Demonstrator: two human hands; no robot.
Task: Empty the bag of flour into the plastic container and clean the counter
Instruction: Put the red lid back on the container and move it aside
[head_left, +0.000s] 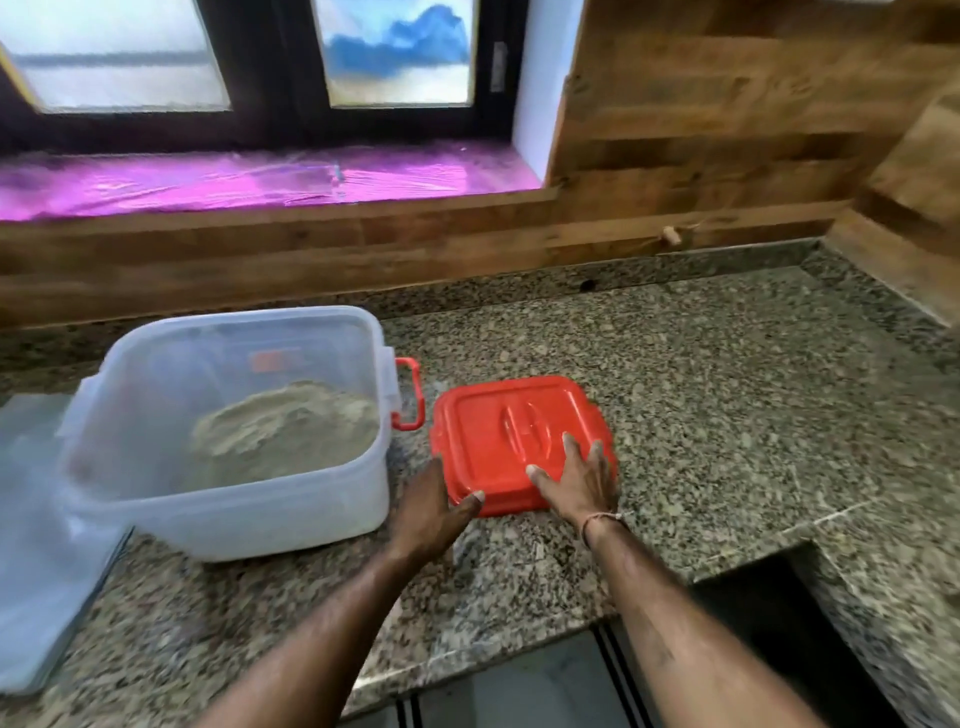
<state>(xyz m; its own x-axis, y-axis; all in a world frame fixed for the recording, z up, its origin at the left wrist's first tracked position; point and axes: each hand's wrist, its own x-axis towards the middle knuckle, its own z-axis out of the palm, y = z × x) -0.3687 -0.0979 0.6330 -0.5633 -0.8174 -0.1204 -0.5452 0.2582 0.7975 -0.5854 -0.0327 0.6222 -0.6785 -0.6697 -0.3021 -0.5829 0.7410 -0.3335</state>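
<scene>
Daylight enters through the frosted window (260, 57) at the top; the scene is evenly and moderately bright. A strong magenta glare lies on the sill (249, 182). Shadows on the granite counter (727, 389) are soft and faint. Wide-angle distortion bends lines near the edges. Slight blur overall, worst at the left edge.

Speckled grey granite counter (701, 374), polished. Translucent frosted plastic square container (156, 374), smooth; powdery matt beige flour (291, 431) inside. Glossy red moulded plastic lid (498, 431). Clear, crinkled plastic bag (36, 545) at left edge. Brown wood-plank backsplash (701, 130), matt.
</scene>
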